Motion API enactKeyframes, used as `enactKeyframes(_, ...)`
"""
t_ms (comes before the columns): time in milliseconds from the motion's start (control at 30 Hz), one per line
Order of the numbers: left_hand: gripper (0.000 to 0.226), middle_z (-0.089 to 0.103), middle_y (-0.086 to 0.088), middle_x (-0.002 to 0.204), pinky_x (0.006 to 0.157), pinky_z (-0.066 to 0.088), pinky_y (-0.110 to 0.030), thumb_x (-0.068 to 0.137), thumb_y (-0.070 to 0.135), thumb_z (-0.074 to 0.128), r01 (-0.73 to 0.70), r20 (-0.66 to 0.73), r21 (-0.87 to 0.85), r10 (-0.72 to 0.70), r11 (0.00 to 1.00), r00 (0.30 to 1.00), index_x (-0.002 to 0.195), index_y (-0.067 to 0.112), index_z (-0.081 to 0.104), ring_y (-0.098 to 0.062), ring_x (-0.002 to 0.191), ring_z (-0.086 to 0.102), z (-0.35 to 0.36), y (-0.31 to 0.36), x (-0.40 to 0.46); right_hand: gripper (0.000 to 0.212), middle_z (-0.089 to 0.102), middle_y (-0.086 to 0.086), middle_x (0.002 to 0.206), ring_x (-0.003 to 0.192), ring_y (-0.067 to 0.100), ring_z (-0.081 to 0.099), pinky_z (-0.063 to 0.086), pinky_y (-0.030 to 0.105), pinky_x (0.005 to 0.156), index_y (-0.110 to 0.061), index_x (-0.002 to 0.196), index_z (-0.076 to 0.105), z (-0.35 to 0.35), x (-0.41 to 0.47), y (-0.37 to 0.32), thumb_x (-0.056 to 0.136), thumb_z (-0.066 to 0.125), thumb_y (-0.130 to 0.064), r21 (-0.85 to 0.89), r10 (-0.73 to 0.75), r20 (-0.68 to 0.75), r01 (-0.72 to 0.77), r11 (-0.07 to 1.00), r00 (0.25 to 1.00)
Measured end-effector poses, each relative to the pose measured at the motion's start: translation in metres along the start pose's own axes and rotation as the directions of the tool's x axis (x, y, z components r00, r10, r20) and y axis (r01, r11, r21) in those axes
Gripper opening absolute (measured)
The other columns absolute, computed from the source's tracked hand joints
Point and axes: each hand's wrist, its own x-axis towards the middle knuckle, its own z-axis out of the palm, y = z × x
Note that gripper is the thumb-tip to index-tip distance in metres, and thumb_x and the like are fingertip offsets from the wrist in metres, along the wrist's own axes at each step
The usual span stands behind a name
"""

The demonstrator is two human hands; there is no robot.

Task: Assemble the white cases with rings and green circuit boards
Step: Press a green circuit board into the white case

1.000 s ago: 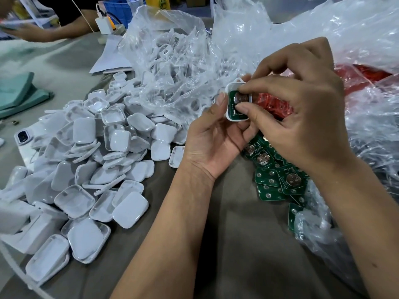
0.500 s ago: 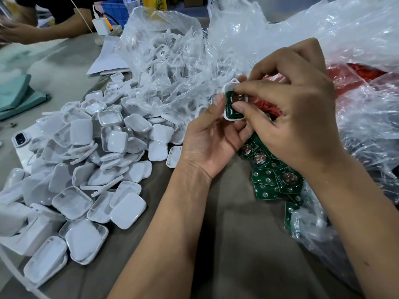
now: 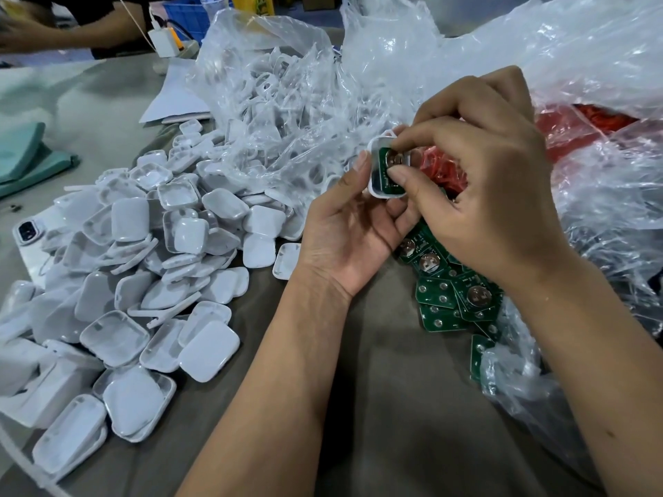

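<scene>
My left hand (image 3: 344, 238) grips a white case with a ring loop (image 3: 375, 165) from below, thumb against its left edge. A green circuit board (image 3: 384, 166) with a round coin cell sits inside that case. My right hand (image 3: 480, 195) pinches the board from above, forefinger and thumb curled onto it. A pile of loose green circuit boards (image 3: 452, 295) lies on the table under my right wrist. Many white case halves (image 3: 143, 281) are heaped at the left.
A clear bag of white ring cases (image 3: 287, 113) lies behind the heap. More crinkled plastic (image 3: 592, 102) covers red parts (image 3: 445, 170) at the right. A phone (image 3: 27, 231) lies at the far left. Another person's arm (image 3: 71, 34) reaches in at the back left.
Both hands stay together on the case; my right fingers have shifted slightly on the board. The view has drifted a little.
</scene>
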Motion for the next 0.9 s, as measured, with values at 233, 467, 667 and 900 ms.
enactKeyframes(233, 0.046, 0.064, -0.013, 0.111, 0.102, 0.047, -0.039, 0.074, 0.025, 0.076, 0.01, -0.055, -0.036, -0.012, 0.999, 0.998, 0.114, 0.008, 0.06, -0.026, 0.098, 0.062, 0.003, -0.001, 0.0, 0.019, 0.061, 0.002, 0.106, 0.11, 0.018, 0.046, 0.037, 0.018, 0.094, -0.005, 0.103, 0.073, 0.002, -0.003, 0.003, 0.095, 0.071, -0.022, 0.12, 0.075, 0.029, -0.078, 0.99, 0.997)
enactKeyframes(467, 0.059, 0.064, -0.014, 0.11, 0.075, 0.06, -0.028, 0.086, 0.028, 0.061, 0.026, -0.077, -0.06, -0.031, 0.998, 0.997, 0.139, 0.006, 0.052, -0.023, 0.083, 0.069, 0.005, 0.0, 0.0, 0.014, 0.069, 0.005, 0.101, 0.08, 0.01, 0.059, 0.047, 0.026, 0.07, -0.003, 0.11, 0.067, -0.002, -0.002, 0.012, 0.104, 0.06, -0.014, 0.814, 0.462, 0.121, -0.354, 0.46, 0.879)
enactKeyframes(667, 0.061, 0.066, -0.017, 0.108, 0.074, 0.061, -0.029, 0.085, 0.028, 0.062, 0.018, -0.057, -0.082, -0.023, 0.996, 0.998, 0.14, 0.003, 0.052, -0.024, 0.082, 0.07, 0.003, 0.0, 0.002, 0.014, 0.074, 0.007, 0.108, 0.092, 0.016, 0.058, 0.042, 0.023, 0.07, -0.014, 0.1, 0.066, -0.006, -0.001, 0.02, 0.106, 0.053, -0.017, 0.912, 0.587, 0.398, -0.375, -0.168, 0.705)
enactKeyframes(900, 0.046, 0.069, -0.019, 0.106, 0.073, 0.061, -0.029, 0.087, 0.029, 0.062, 0.044, -0.053, -0.104, -0.05, 0.994, 0.997, 0.123, 0.0, 0.061, -0.024, 0.081, 0.07, 0.003, 0.0, 0.001, 0.007, 0.07, 0.004, 0.085, 0.071, 0.012, 0.06, 0.045, 0.018, 0.059, -0.006, 0.102, 0.065, -0.006, -0.002, 0.02, 0.095, 0.067, -0.005, 0.914, 0.6, 0.334, -0.406, -0.015, 0.727)
